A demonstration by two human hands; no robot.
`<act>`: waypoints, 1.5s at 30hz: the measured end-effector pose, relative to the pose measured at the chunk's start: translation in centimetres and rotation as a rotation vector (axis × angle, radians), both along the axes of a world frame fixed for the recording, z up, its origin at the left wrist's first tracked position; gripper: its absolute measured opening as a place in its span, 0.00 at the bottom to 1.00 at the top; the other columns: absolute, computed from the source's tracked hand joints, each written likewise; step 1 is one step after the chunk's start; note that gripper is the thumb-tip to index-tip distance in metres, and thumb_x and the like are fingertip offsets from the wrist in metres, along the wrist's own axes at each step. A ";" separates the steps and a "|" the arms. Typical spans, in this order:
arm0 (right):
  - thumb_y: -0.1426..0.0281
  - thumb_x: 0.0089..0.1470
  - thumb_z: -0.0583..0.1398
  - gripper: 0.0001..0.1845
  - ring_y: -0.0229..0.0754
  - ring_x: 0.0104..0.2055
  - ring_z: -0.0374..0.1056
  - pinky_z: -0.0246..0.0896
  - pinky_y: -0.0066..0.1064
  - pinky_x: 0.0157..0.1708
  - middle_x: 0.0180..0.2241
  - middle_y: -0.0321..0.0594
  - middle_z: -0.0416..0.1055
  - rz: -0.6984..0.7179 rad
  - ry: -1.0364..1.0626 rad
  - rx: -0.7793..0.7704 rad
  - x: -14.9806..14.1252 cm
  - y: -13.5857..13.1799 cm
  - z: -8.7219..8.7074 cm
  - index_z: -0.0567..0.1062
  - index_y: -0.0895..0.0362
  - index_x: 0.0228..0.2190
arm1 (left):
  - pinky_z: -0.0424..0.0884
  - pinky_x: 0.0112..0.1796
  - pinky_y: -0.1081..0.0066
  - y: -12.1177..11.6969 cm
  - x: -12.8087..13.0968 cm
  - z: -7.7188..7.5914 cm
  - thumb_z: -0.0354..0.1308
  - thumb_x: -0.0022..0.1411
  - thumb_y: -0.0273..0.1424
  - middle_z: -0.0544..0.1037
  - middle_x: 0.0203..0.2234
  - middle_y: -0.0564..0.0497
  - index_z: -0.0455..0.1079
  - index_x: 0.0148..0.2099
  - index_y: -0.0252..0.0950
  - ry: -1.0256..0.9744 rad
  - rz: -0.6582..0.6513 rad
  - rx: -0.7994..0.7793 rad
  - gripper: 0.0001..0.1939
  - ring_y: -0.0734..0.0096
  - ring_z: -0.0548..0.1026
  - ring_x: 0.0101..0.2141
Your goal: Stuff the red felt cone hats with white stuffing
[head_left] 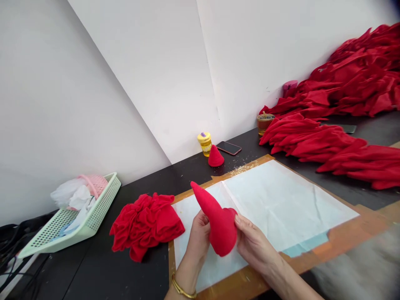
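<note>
A small red pointed felt hat (218, 223) is held between my two hands, its tip pointing up and to the left. My left hand (199, 237) grips its left side, with the fingers partly hidden behind the fabric. On the opposite side, my right hand (251, 239) pinches the edge between thumb and fingers. Below the hat lies a white sheet (281, 200) with brown tape along its borders. To the left of my left hand sits a bunch of red fabric pieces (146, 225), folded and crumpled together.
At the back stand a red cone (216, 156), a yellow-lidded cup (205, 143), a phone (229, 148) and a glass of brown liquid (265, 123). Red fabric is heaped (353, 79) at the right, with a row of red pieces (328, 146) before it. A green basket (93, 221) is at left.
</note>
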State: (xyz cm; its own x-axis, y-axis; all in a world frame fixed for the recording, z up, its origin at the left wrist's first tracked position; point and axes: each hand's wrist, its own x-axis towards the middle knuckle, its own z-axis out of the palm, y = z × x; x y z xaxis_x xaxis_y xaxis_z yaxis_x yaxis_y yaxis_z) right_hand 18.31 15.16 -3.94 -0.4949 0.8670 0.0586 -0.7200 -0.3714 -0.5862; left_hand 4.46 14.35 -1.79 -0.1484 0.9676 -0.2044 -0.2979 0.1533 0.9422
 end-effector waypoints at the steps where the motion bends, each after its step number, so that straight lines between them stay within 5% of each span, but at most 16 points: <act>1: 0.52 0.56 0.68 0.18 0.43 0.41 0.71 0.67 0.32 0.45 0.39 0.41 0.78 -0.030 -0.005 -0.020 -0.2 0.0 0.0 0.83 0.52 0.40 | 0.73 0.41 0.70 -0.1 -0.1 0.0 0.75 0.48 0.41 0.81 0.38 0.44 0.76 0.45 0.33 0.005 0.015 0.014 0.25 0.61 0.77 0.40; 5: 0.50 0.61 0.62 0.23 0.49 0.47 0.71 0.67 0.38 0.51 0.47 0.43 0.77 -0.141 -0.249 0.065 -0.9 -0.2 0.2 0.80 0.50 0.49 | 0.71 0.52 0.68 -0.8 -1.3 1.3 0.66 0.59 0.49 0.75 0.55 0.42 0.72 0.56 0.36 -0.058 0.095 0.131 0.29 0.58 0.73 0.54; 9: 0.51 0.63 0.60 0.22 0.52 0.51 0.71 0.65 0.41 0.54 0.49 0.42 0.77 -0.233 -0.465 0.293 -2.1 -1.4 0.6 0.79 0.49 0.52 | 0.72 0.53 0.66 -1.3 -1.7 2.8 0.72 0.53 0.43 0.76 0.54 0.41 0.69 0.61 0.37 0.023 0.066 0.190 0.36 0.56 0.75 0.52; 13: 0.55 0.60 0.64 0.23 0.53 0.64 0.63 0.58 0.44 0.64 0.60 0.38 0.71 -0.105 -0.168 0.193 -3.0 -3.1 1.0 0.76 0.42 0.56 | 0.75 0.43 0.68 -1.1 -0.5 1.7 0.70 0.55 0.41 0.80 0.43 0.45 0.73 0.54 0.36 0.087 0.191 0.158 0.27 0.61 0.78 0.42; 17: 0.56 0.56 0.65 0.25 0.57 0.65 0.62 0.58 0.50 0.64 0.59 0.42 0.71 -0.049 0.188 0.095 -3.0 -3.0 1.5 0.78 0.44 0.55 | 0.74 0.48 0.68 -1.8 1.8 -0.3 0.71 0.54 0.40 0.81 0.45 0.47 0.77 0.48 0.38 0.022 0.065 0.151 0.21 0.58 0.77 0.46; 20: 0.54 0.53 0.66 0.21 0.59 0.61 0.67 0.61 0.51 0.63 0.54 0.43 0.76 -0.114 0.207 0.018 -3.0 -2.1 1.7 0.82 0.46 0.47 | 0.68 0.59 0.65 -2.6 2.6 -0.9 0.71 0.55 0.40 0.78 0.53 0.47 0.76 0.53 0.41 0.037 0.034 0.136 0.24 0.54 0.73 0.56; 24: 0.54 0.57 0.66 0.18 0.55 0.58 0.70 0.65 0.48 0.59 0.52 0.42 0.77 -0.188 0.047 -0.064 -3.4 -1.4 1.1 0.82 0.47 0.46 | 0.67 0.60 0.63 -2.8 0.9 0.4 0.72 0.55 0.39 0.75 0.57 0.43 0.72 0.58 0.38 0.065 -0.068 0.116 0.31 0.52 0.71 0.59; 27: 0.55 0.64 0.60 0.19 0.54 0.60 0.68 0.64 0.46 0.61 0.56 0.43 0.74 -0.299 -0.220 0.146 -3.7 -1.3 0.0 0.79 0.48 0.52 | 0.69 0.58 0.64 -2.4 -0.7 2.0 0.73 0.52 0.37 0.71 0.60 0.43 0.65 0.64 0.40 0.010 0.065 0.203 0.38 0.53 0.68 0.62; 30: 0.66 0.68 0.55 0.20 0.53 0.63 0.65 0.60 0.46 0.64 0.60 0.46 0.70 -0.405 -0.560 0.719 -3.8 -1.6 -1.0 0.73 0.51 0.59 | 0.71 0.56 0.63 -2.1 -0.7 3.1 0.72 0.52 0.42 0.76 0.53 0.41 0.65 0.62 0.37 -0.136 0.181 0.175 0.38 0.52 0.72 0.58; 33: 0.75 0.64 0.51 0.26 0.56 0.61 0.67 0.69 0.49 0.58 0.59 0.55 0.69 -0.331 -0.827 1.148 -3.5 -2.0 -1.0 0.69 0.59 0.61 | 0.75 0.51 0.62 -2.1 0.1 3.0 0.72 0.53 0.41 0.79 0.44 0.43 0.66 0.61 0.35 -0.197 0.263 0.045 0.37 0.54 0.78 0.48; 37: 0.77 0.57 0.53 0.31 0.61 0.61 0.68 0.73 0.51 0.54 0.59 0.60 0.69 -0.147 -1.044 1.247 -2.9 -1.8 -0.5 0.66 0.63 0.63 | 0.75 0.52 0.65 -2.9 0.7 1.8 0.71 0.54 0.37 0.78 0.48 0.43 0.64 0.65 0.37 -0.091 0.225 -0.015 0.38 0.55 0.77 0.51; 41: 0.78 0.57 0.52 0.39 0.63 0.65 0.63 0.66 0.56 0.60 0.63 0.57 0.65 -0.299 -0.986 1.250 -4.1 -0.5 -1.5 0.56 0.58 0.69 | 0.71 0.58 0.66 -3.1 0.9 0.7 0.70 0.56 0.36 0.77 0.52 0.43 0.66 0.63 0.37 -0.143 0.202 -0.055 0.34 0.54 0.73 0.59; 45: 0.82 0.60 0.46 0.37 0.57 0.65 0.63 0.65 0.52 0.60 0.63 0.49 0.66 -0.388 -0.925 1.135 -5.1 -1.0 -3.0 0.60 0.56 0.68 | 0.76 0.50 0.63 -1.6 0.3 -0.1 0.71 0.54 0.37 0.80 0.45 0.42 0.72 0.53 0.32 -0.313 0.298 -0.068 0.27 0.57 0.80 0.46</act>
State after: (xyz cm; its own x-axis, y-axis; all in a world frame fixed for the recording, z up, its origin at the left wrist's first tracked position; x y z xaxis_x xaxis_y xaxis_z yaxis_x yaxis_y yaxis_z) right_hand 13.21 14.13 -6.90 -0.4891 0.6590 0.5714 0.1069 0.6955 -0.7106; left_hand 4.73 12.73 -1.92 -0.3398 0.8746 -0.3457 -0.6081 0.0760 0.7902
